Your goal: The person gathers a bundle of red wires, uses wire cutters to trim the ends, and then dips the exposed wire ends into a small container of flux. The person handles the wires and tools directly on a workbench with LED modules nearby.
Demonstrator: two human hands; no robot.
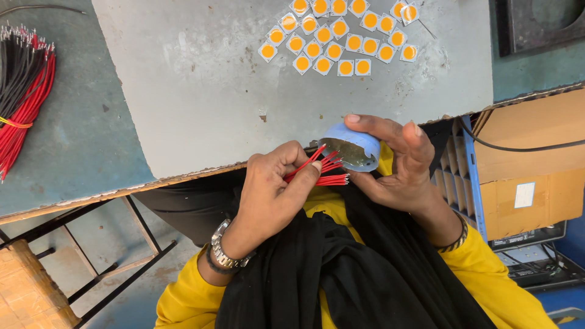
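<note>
The left hand [268,186] pinches thin, floppy red wires [323,170]; at three o'clock, the right hand [399,161] cups a light, small blue round tin [353,146] by its rim.

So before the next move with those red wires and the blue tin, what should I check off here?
1. Left hand grips the red wires: ok, bundle pinched between thumb and fingers.
2. Right hand steadies the blue tin: ok, held tilted above the lap.
3. Wire tips reach the tin's dark contents: cannot tell, the ends lie at its rim.
4. Orange square chips lie apart from the hands: ok, clustered at the far side of the grey board.
5. Spare wire bundle within sight: ok, on the left of the bench.
</note>
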